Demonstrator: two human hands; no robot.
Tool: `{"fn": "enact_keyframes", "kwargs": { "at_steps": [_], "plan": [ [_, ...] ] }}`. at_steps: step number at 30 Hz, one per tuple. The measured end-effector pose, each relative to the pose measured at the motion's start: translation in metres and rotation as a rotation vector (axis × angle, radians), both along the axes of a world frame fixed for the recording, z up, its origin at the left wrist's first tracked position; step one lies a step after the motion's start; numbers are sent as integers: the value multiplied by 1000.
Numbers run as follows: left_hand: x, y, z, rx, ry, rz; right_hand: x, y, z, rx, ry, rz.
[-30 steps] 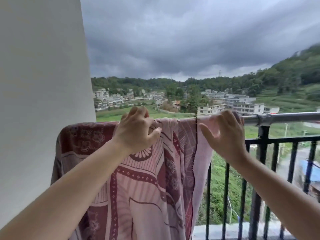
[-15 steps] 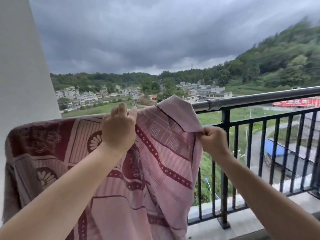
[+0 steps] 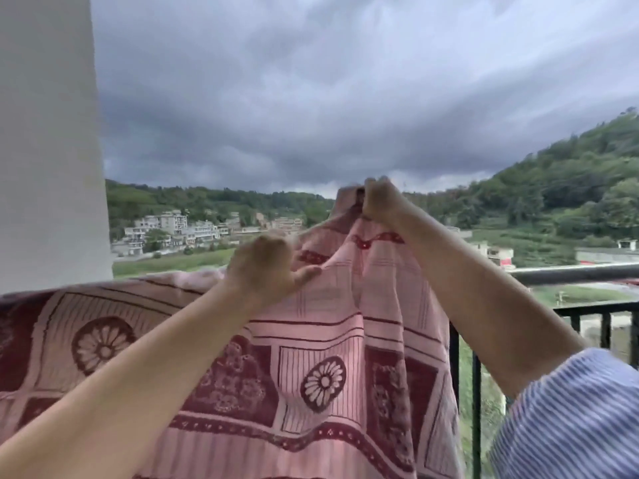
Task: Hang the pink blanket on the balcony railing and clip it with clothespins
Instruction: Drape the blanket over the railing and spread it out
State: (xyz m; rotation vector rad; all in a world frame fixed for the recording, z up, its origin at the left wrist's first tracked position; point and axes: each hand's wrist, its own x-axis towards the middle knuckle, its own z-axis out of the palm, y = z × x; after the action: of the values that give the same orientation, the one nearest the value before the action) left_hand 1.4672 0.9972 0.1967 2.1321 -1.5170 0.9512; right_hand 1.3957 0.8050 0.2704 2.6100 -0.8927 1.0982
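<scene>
The pink blanket (image 3: 325, 340), patterned with dark red flowers and bands, drapes over the balcony railing (image 3: 574, 273) from the left wall to mid-frame. My right hand (image 3: 380, 203) is shut on its top right corner and holds it lifted well above the rail. My left hand (image 3: 268, 267) grips the blanket's upper edge lower down and to the left, just above the rail. The raised cloth hangs in folds between my hands. No clothespins are in view.
A white wall (image 3: 48, 140) stands at the left end of the rail. To the right, the bare grey top rail and black vertical bars (image 3: 475, 409) show. Beyond lie fields, buildings and a wooded hill under dark clouds.
My right hand has raised the blanket's corner from rail height to well above it. My left hand has shifted right along the upper edge. The view has tilted upward.
</scene>
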Motion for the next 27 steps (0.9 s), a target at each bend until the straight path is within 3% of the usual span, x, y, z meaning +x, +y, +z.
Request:
{"fn": "enact_keyframes", "kwargs": {
  "at_steps": [4, 5, 7, 12, 16, 18, 21, 23, 27],
  "plan": [
    [-10, -36, -5, 79, 432, -213, -12, -33, -35, 250, 179, 170],
    [-11, -41, -3, 73, 486, -216, -19, -38, -41, 370, 166, 274],
    [-15, -49, -4, 48, 415, -168, -38, -37, -49, 543, 98, 472],
    [-39, -67, -24, -118, 38, 30, -87, -29, -76, 52, -169, 373],
    [-38, -67, -34, -214, -41, -12, -127, -21, -154, -52, -460, 290],
    [-40, -64, -36, -253, -40, -42, -136, -13, -193, 171, -529, 314],
    [-43, -61, -35, -254, -25, -39, -131, 2, -230, 949, -245, 527],
    [-42, -61, -34, -253, -10, -48, -123, 9, -248, 1301, -123, 681],
    [-44, -58, -36, -248, 1, -60, -124, 27, -260, 1420, 49, 746]
  ]
}}
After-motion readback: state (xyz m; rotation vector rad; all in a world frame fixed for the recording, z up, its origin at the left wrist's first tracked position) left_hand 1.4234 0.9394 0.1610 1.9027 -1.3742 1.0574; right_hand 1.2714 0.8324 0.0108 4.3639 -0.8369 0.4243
